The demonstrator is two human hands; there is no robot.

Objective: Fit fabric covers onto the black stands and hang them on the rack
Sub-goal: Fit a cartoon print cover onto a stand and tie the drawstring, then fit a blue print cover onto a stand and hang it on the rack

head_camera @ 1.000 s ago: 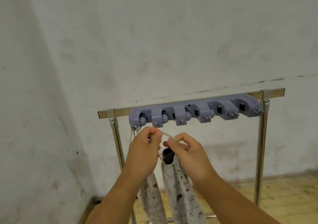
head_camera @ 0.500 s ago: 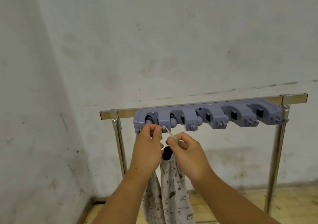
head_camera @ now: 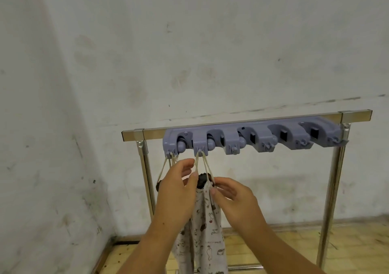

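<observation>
A patterned fabric cover (head_camera: 207,217) is hung by its cord (head_camera: 202,164) from the rack's (head_camera: 250,136) second hook, steadied by the half-open left hand (head_camera: 179,189) while its gathered neck is pinched by the right hand (head_camera: 229,198).

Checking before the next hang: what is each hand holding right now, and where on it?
Right hand pinches the second fabric cover's gathered neck. Left hand touches its cord near the neck; a firm grip cannot be told.

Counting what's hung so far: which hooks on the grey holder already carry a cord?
The two leftmost hooks: the end hook and the second hook each hold a cream drawstring. The other hooks to their right are bare.
</observation>
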